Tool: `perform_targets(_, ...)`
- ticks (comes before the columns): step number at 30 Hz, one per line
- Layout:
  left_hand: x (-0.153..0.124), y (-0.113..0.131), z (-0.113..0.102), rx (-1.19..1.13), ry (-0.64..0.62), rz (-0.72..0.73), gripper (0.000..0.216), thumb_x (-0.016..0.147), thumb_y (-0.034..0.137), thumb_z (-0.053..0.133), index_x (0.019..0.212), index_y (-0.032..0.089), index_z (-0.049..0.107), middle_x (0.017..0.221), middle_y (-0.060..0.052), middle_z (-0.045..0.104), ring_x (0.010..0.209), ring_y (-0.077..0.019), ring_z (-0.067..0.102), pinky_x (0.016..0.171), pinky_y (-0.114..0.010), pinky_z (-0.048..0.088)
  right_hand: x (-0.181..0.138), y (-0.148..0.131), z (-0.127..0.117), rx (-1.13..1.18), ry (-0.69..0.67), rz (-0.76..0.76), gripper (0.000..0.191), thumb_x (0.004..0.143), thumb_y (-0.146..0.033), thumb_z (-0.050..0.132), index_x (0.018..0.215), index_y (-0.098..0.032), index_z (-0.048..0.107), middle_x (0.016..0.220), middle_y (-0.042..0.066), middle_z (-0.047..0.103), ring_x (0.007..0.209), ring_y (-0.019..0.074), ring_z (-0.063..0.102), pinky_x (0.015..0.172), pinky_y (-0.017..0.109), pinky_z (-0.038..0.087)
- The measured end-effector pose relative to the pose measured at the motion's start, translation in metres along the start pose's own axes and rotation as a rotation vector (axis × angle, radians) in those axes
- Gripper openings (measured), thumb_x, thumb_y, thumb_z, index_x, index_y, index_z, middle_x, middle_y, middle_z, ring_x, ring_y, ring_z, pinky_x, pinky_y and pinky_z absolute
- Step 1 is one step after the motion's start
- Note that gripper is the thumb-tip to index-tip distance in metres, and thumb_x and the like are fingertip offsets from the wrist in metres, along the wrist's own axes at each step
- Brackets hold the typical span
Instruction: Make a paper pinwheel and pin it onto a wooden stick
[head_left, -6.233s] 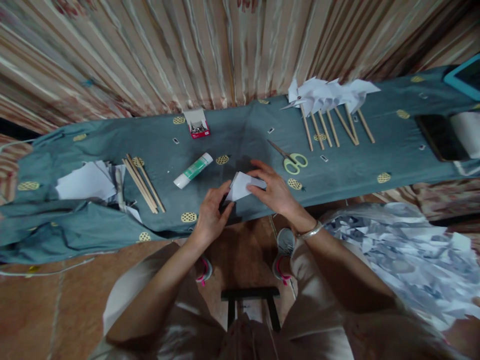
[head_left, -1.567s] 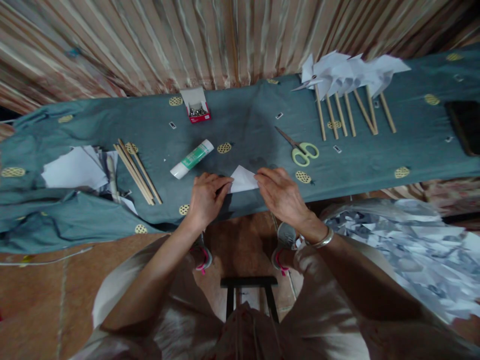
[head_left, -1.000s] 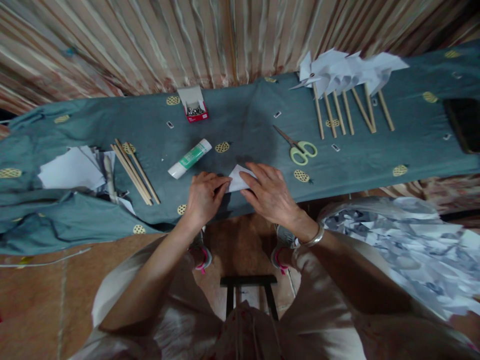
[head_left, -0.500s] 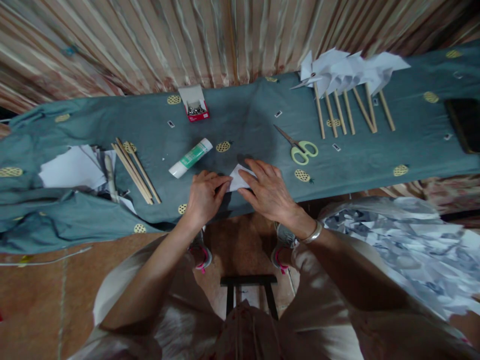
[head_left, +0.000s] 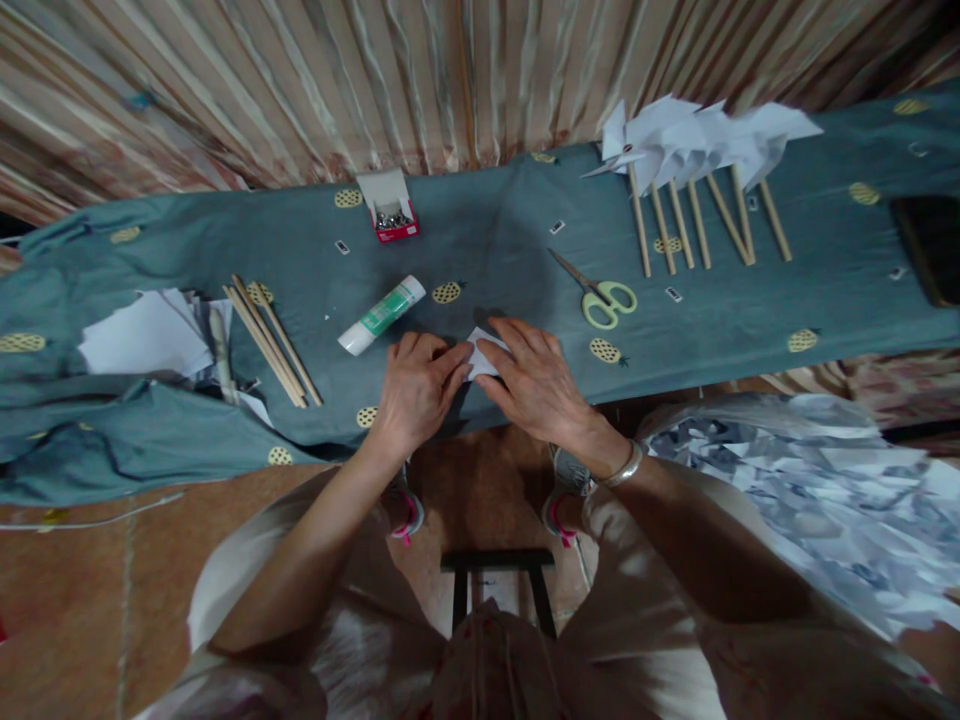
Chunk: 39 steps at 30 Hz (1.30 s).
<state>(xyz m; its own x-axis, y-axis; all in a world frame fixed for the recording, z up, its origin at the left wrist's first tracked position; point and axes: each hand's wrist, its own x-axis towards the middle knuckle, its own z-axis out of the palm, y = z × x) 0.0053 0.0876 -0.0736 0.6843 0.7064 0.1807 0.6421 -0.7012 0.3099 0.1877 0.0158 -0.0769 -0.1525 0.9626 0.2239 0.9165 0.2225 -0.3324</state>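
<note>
A small folded piece of white paper (head_left: 484, 355) lies on the green tablecloth near the table's front edge. My left hand (head_left: 420, 385) has its fingers curled together, with thumb and forefinger pressed on the paper's left edge. Across the right side of the paper rests my right hand (head_left: 536, 380), its fingers spread and lying over it. Both hands partly hide the paper. A glue stick (head_left: 382, 315) with a green label lies just beyond my left hand. Scissors (head_left: 598, 298) with pale green handles lie beyond my right hand.
At the back stands a small red box (head_left: 394, 232) of metal pins. Paper pinwheels (head_left: 675, 140) on sticks lie back right. Wooden sticks (head_left: 270, 340) and a paper stack (head_left: 146, 335) are at left. A dark phone (head_left: 930, 250) lies far right, above a bag of paper pieces (head_left: 817, 500).
My left hand's fingers have slid slightly right over the paper's left edge, covering more of it. My right hand stays almost where it was.
</note>
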Motion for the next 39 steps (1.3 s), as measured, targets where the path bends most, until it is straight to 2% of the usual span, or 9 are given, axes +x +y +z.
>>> perform_targets(6,0.001,-0.001,0.004,0.083,0.042,0.058,0.047,0.103,0.048,0.036,0.125,0.023,0.070,0.096,-0.010,0.062,0.094,-0.0267,0.051,0.079,-0.040,0.039,0.001,-0.001,-0.002,-0.016,-0.015,0.005,0.044,0.100,-0.037,0.048,0.135,-0.011,0.059,0.150,0.021,0.052,0.138,0.0343,0.046,0.110,0.052,0.038)
perform_targets(22,0.007,-0.002,0.002,0.103,0.008,0.096,0.054,0.102,0.054,0.033,0.128,0.021,0.067,0.098,-0.011,0.062,0.095,-0.0280,0.051,0.082,-0.042,0.040,0.002,-0.002,0.000,-0.045,0.011,-0.014,0.046,0.102,-0.038,0.046,0.135,-0.010,0.059,0.149,0.022,0.053,0.137,0.0348,0.047,0.108,0.052,0.039)
perform_targets(33,-0.003,-0.009,0.002,0.094,0.094,0.143,0.048,0.103,0.050,0.038,0.119,0.020,0.071,0.099,-0.011,0.064,0.093,-0.0266,0.054,0.080,-0.041,0.041,0.002,-0.001,0.000,-0.038,0.015,-0.016,0.044,0.101,-0.041,0.047,0.130,-0.011,0.062,0.148,0.022,0.054,0.137,0.0350,0.047,0.107,0.051,0.040)
perform_targets(39,-0.010,-0.011,-0.001,0.065,0.082,0.124,0.042,0.102,0.048,0.042,0.117,0.022,0.071,0.103,-0.010,0.064,0.097,-0.0256,0.055,0.084,-0.041,0.042,0.003,-0.001,0.000,-0.007,0.004,0.002,0.042,0.100,-0.040,0.050,0.130,-0.014,0.061,0.148,0.021,0.054,0.138,0.0348,0.045,0.109,0.053,0.038)
